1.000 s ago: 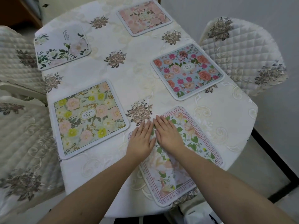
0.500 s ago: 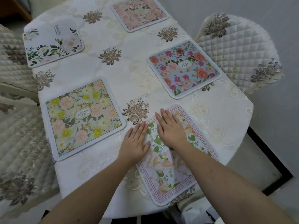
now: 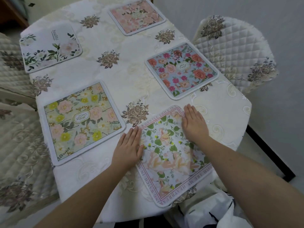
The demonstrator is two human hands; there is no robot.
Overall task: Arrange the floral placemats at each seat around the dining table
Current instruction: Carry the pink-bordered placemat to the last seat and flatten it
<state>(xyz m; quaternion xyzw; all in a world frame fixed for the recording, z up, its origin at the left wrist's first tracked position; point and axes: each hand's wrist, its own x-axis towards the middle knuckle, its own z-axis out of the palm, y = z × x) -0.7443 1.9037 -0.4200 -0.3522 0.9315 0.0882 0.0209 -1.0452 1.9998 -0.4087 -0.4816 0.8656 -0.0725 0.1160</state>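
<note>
Both hands flat on the nearest placemat (image 3: 171, 155), the one with a pink lettered border, green leaves and pale peach blooms, lying at the near end of the table (image 3: 131, 79) and turned at an angle to its edge, one corner hanging just over the near rim. Left hand (image 3: 128, 148) palm down with fingers straight and together, pressing the mat's left edge, fingertips reaching its upper left corner and part of the palm on the tablecloth (image 3: 92, 175) beside it. Right hand (image 3: 194, 124) likewise flat, fingers straight and close, resting on the mat's upper right corner, nothing gripped in either. Hands well apart, at opposite sides of the mat. Four more mats spread over the white embroidered cloth: a yellow and pink garden mat (image 3: 82, 120) just left of the near one, not touching it; a blue mat with red and coral flowers (image 3: 182, 69) at the right side, beside a quilted white chair (image 3: 233, 51); a pale pink mat (image 3: 136, 15) at the far end; a white mat with green stems (image 3: 51, 46) at the far left. Brown rose motifs stitched into the cloth between the mats. More quilted seat covers (image 3: 18, 145) along the left side. White fabric with dark lines (image 3: 209, 209) at the bottom edge below the table, too unclear to identify.
</note>
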